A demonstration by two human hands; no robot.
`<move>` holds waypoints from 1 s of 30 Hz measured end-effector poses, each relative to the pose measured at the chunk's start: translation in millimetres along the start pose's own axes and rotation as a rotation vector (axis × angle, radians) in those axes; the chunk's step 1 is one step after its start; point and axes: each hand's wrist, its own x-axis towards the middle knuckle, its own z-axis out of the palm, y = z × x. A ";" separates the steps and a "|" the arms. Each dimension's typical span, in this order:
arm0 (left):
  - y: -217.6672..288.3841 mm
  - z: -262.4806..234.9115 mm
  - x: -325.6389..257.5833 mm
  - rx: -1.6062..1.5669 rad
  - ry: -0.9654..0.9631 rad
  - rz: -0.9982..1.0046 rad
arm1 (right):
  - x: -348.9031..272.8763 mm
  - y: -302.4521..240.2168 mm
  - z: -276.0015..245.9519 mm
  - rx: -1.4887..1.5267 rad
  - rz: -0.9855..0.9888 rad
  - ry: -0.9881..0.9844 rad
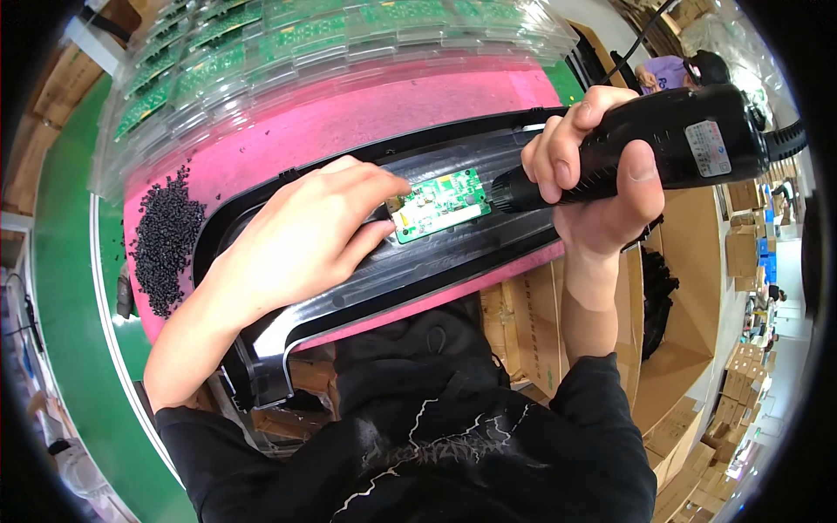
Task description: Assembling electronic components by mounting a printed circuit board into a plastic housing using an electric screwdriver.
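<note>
A green circuit board [440,205] lies inside a long black plastic housing [384,283] in front of me. My left hand [314,222] reaches over the housing, thumb and index finger on either side of the board's left end; I cannot make out anything small between them. In my right hand [593,166] is a black electric screwdriver [671,139], held sideways with its nose toward the board's right edge. The tip of the tool is hard to make out against the dark housing.
A heap of small black screws [163,240] sits at the left on the pink mat [349,115]. Clear plastic trays [305,39] of green boards are stacked behind. An open cardboard box [680,288] stands at the right. Another person [667,74] is at the far right.
</note>
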 end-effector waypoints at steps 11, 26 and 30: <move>-0.6 -1.9 3.3 0.013 -0.057 0.013 | 2.7 7.2 0.4 -0.005 0.021 0.000; 9.0 -31.5 -4.9 0.327 0.201 -0.004 | 20.7 17.6 -4.8 0.060 0.127 0.287; 2.2 -46.8 -39.7 0.538 -0.051 -0.241 | 12.5 18.0 -23.0 0.127 0.076 -0.085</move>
